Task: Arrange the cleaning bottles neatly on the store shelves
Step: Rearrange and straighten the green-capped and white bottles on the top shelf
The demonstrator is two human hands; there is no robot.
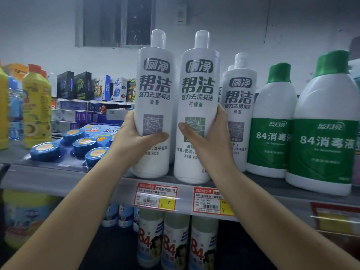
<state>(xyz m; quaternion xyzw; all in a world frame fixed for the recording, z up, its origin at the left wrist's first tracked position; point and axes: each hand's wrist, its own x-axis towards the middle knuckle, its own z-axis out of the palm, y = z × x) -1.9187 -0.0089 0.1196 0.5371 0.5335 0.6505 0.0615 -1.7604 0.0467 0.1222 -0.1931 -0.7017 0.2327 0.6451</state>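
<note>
Two tall white toilet-cleaner bottles stand upright side by side at the front of the top shelf [58,178]. My left hand [134,141] grips the left bottle [154,84] around its lower half. The right bottle [198,88] is held the same way by my right hand [210,137], thumb across the label. A third white bottle [238,98] of the same kind stands behind to the right, with more partly hidden behind it.
Two green-capped white disinfectant bottles [272,121] [323,133] stand to the right. A pack of blue round toilet blocks [78,145] lies to the left, with yellow bottles [37,108] beyond. Price tags [155,195] hang on the shelf edge; more bottles [175,242] sit below.
</note>
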